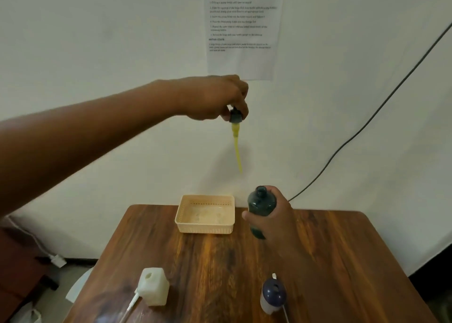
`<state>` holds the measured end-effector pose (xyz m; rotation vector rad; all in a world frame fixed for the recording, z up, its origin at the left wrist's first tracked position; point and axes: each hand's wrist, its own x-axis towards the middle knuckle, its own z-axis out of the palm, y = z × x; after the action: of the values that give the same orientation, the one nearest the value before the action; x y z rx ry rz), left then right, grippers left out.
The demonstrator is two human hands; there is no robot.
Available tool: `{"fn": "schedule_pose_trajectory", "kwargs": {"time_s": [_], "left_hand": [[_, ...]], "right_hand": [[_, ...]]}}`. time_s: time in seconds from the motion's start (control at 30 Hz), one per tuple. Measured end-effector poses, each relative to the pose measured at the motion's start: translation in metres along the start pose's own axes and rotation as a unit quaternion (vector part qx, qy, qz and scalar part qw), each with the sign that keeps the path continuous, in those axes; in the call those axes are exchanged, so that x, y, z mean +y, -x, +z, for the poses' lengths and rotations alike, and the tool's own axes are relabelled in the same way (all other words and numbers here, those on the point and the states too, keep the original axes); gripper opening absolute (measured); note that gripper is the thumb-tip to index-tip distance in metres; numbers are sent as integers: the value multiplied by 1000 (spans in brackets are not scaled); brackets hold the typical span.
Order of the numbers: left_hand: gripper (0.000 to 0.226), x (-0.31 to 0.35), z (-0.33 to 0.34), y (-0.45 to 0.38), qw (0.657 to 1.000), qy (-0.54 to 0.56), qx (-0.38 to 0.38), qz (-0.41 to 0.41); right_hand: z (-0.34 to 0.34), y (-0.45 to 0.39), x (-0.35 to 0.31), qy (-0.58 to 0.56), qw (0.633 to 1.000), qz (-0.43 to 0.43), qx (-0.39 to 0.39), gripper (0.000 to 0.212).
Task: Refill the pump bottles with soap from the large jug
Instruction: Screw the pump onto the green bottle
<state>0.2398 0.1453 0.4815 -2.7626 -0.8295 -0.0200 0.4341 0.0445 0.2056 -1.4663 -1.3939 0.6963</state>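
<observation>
Left hand (215, 97) raised high against the wall, fingers pinched shut around a dark pump head (235, 116). Yellow dip tube (237, 146) dangling from it, slightly blurred, tip well above the table and clear of everything.

Right hand (271, 215) lower, wrapped tight around a dark teal pump bottle (261, 203). Bottle upright, neck open, mouth uncovered; held over the far edge of the wooden table (330, 261). Lower part of bottle hidden behind fingers; contact with the tabletop cannot be told. Hands well apart, left far above right.

Just left of the held bottle: cream plastic basket (182, 215), at the far edge of table, nothing visible inside.

Near left of table: white translucent square bottle (154, 286), top hole open, with a white pump tube (132, 303) lying beside it, running off toward the near edge.

Near right: small bottle with dark blue upper part and pale base (272, 295), a thin white tube trailing from it toward the near edge.

On wall, far: printed sheet (243, 29), text too blurred to read. Black cable (367, 122) running diagonally down the wall at right.

Large jug not identifiable in view.
</observation>
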Motion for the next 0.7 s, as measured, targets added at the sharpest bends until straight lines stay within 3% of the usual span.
{"fn": "schedule_pose_trajectory", "kwargs": {"time_s": [0.3, 0.47, 0.7], "left_hand": [[48, 11, -80, -17, 995, -78, 37, 57], [57, 15, -100, -20, 993, -88, 47, 66], [50, 16, -113, -21, 988, -126, 51, 70]], "right_hand": [[-13, -23, -62, -25, 999, -21, 4, 62], [-25, -35, -91, -42, 998, -39, 3, 66], [-34, -41, -106, -49, 998, -50, 3, 61]]}}
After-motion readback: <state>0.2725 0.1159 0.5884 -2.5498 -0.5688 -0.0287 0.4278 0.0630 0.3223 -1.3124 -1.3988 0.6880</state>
